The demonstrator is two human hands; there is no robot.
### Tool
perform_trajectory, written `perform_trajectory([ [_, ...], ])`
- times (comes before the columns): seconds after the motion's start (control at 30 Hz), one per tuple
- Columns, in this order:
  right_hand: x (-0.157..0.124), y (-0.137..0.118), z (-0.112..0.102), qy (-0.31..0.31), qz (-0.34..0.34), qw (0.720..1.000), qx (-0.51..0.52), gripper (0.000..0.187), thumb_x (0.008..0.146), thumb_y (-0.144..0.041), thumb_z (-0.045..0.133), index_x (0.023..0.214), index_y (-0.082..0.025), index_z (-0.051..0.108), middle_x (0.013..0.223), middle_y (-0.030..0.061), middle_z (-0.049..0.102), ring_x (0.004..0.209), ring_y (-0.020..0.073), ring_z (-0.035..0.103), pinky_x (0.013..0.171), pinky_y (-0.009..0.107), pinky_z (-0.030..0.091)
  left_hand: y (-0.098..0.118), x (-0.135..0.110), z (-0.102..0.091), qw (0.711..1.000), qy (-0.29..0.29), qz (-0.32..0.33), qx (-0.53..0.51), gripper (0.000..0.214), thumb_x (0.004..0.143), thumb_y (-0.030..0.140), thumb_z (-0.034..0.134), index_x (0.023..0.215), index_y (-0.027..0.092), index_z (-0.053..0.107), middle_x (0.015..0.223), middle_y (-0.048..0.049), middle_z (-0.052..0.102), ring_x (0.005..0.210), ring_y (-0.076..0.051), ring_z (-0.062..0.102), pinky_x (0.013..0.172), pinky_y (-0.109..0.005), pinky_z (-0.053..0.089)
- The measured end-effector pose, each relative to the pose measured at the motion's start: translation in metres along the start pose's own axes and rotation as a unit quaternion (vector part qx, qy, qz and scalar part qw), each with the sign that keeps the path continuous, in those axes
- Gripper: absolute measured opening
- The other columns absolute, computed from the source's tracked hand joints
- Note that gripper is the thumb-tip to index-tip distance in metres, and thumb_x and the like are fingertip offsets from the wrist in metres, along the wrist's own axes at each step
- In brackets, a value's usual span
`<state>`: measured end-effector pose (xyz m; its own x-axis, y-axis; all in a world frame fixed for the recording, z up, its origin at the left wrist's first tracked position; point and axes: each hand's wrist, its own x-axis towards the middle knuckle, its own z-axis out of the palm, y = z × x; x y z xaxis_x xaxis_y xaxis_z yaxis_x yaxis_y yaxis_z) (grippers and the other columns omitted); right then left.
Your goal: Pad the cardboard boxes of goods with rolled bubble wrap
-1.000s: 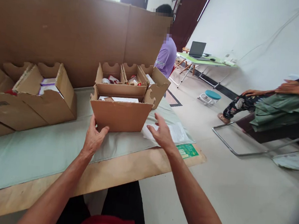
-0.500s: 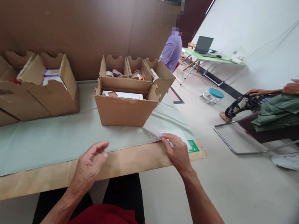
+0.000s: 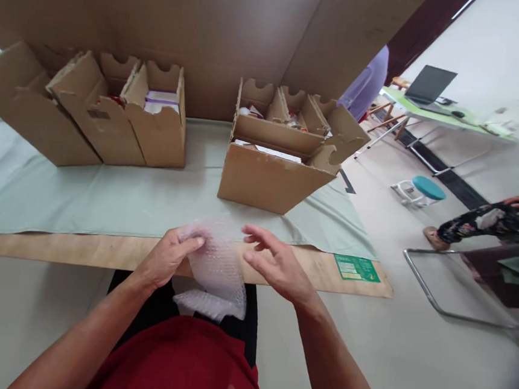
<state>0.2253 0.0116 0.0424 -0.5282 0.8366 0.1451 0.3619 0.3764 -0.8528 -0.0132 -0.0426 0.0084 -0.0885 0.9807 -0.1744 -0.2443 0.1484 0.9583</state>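
Note:
A sheet of clear bubble wrap (image 3: 219, 263) hangs over the table's front edge, its lower end folded above my lap. My left hand (image 3: 167, 256) is closed on its left side, the thumb pressing on top. To the right of the sheet, my right hand (image 3: 278, 266) has its fingers apart and grips nothing. Its fingertips are close to the wrap's right edge; whether they touch it I cannot tell. Beyond the hands stands a cardboard box (image 3: 274, 180) with a white flat item (image 3: 272, 152) inside.
Several cardboard bins (image 3: 155, 137) stand at the left back, before a tall cardboard panel (image 3: 201, 26). A green label (image 3: 357, 268) lies at the right table corner. A person in purple (image 3: 367, 83) is behind the panel; another sits at right near a teal stool (image 3: 428, 187).
The bubble wrap is now in my left hand and spread between both hands. My right hand has come inward and let go of the thin clear piece. The view has shifted left.

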Motion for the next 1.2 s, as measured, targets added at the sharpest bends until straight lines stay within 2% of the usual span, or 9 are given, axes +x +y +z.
perform_trajectory([
  [0.13,0.024,0.005,0.029,-0.121,0.04,0.985,0.114,0.029,0.094,-0.045,0.064,0.079,-0.02,0.071,0.075,0.0007,0.068,0.071,0.0171,0.063,0.066,0.029,0.052,0.002,0.011,-0.007,1.0,0.019,0.005,0.016,0.027,0.073,0.039,0.078,0.088,0.017,0.079,0.092,-0.0064,0.079,0.091,-0.024,0.07,0.091,-0.038,0.053],
  [0.37,0.05,0.01,0.06,0.036,0.073,0.983,0.166,0.032,0.084,-0.05,0.073,0.074,-0.021,0.065,0.071,-0.0001,0.061,0.067,0.0149,0.052,0.064,0.028,0.044,-0.003,-0.006,-0.03,0.94,0.296,0.153,0.067,0.038,0.077,0.038,0.079,0.107,0.018,0.066,0.092,-0.0024,0.069,0.088,-0.018,0.067,0.085,-0.03,0.053],
  [0.5,0.061,-0.003,0.071,0.038,0.065,0.985,0.153,0.037,0.08,-0.049,0.077,0.069,-0.022,0.055,0.067,-0.0033,0.051,0.063,0.0126,0.044,0.06,0.027,0.038,0.002,-0.024,-0.025,0.969,0.205,0.082,0.109,0.033,0.078,0.044,0.079,0.095,0.018,0.066,0.083,-0.0017,0.067,0.072,-0.015,0.062,0.068,-0.027,0.05],
  [0.6,0.064,-0.014,0.082,-0.053,0.037,0.982,0.176,0.044,0.078,-0.055,0.08,0.068,-0.022,0.053,0.066,-0.0041,0.05,0.063,0.012,0.044,0.059,0.025,0.039,0.003,-0.023,-0.013,0.99,0.12,0.041,0.066,0.041,0.072,0.048,0.084,0.094,0.019,0.066,0.087,-0.0029,0.068,0.078,-0.019,0.064,0.067,-0.028,0.051],
  [0.7,0.06,-0.015,0.08,-0.139,0.032,0.961,0.237,0.046,0.08,-0.063,0.079,0.075,-0.021,0.062,0.071,-0.002,0.059,0.066,0.0132,0.052,0.062,0.026,0.046,0.004,-0.02,-0.012,0.995,0.099,0.024,0.02,0.036,0.075,0.051,0.08,0.085,0.018,0.068,0.08,-0.003,0.069,0.077,-0.019,0.064,0.071,-0.03,0.052],
  [0.83,0.053,-0.005,0.048,-0.087,0.057,0.958,0.265,0.045,0.085,-0.063,0.076,0.077,-0.021,0.061,0.071,-0.0006,0.064,0.066,0.0146,0.06,0.067,0.028,0.052,0.009,-0.026,-0.038,0.994,0.108,-0.003,-0.025,0.029,0.073,0.045,0.08,0.071,0.017,0.071,0.073,-0.0048,0.071,0.071,-0.02,0.065,0.069,-0.031,0.053],
  [0.97,0.079,-0.012,0.021,-0.04,-0.015,0.993,0.113,0.033,0.094,-0.049,0.069,0.077,-0.022,0.061,0.069,-0.0005,0.065,0.065,0.0149,0.06,0.066,0.028,0.05,0.016,-0.028,-0.073,0.983,0.168,-0.014,-0.072,0.025,0.062,0.037,0.085,0.071,0.017,0.073,0.073,-0.0074,0.076,0.073,-0.022,0.07,0.066,-0.032,0.057],
  [1.1,0.13,-0.033,0.036,0.051,-0.125,0.982,-0.129,0.007,0.094,-0.024,0.067,0.1,-0.023,0.071,0.093,0.0036,0.075,0.086,0.0208,0.067,0.083,0.036,0.052,0.021,-0.018,-0.086,0.961,0.251,-0.033,-0.111,0.027,0.056,0.03,0.085,0.071,0.017,0.068,0.074,-0.0064,0.077,0.075,-0.021,0.072,0.061,-0.027,0.056],
  [1.2,0.132,-0.039,0.045,0.065,-0.164,0.958,-0.227,0.036,0.093,-0.025,0.07,0.129,-0.023,0.066,0.128,0.0105,0.072,0.115,0.0313,0.066,0.099,0.049,0.051,0.019,-0.017,-0.092,0.939,0.3,-0.057,-0.161,0.027,0.058,0.029,0.084,0.072,0.017,0.063,0.078,-0.0067,0.079,0.076,-0.02,0.074,0.061,-0.025,0.056],
])
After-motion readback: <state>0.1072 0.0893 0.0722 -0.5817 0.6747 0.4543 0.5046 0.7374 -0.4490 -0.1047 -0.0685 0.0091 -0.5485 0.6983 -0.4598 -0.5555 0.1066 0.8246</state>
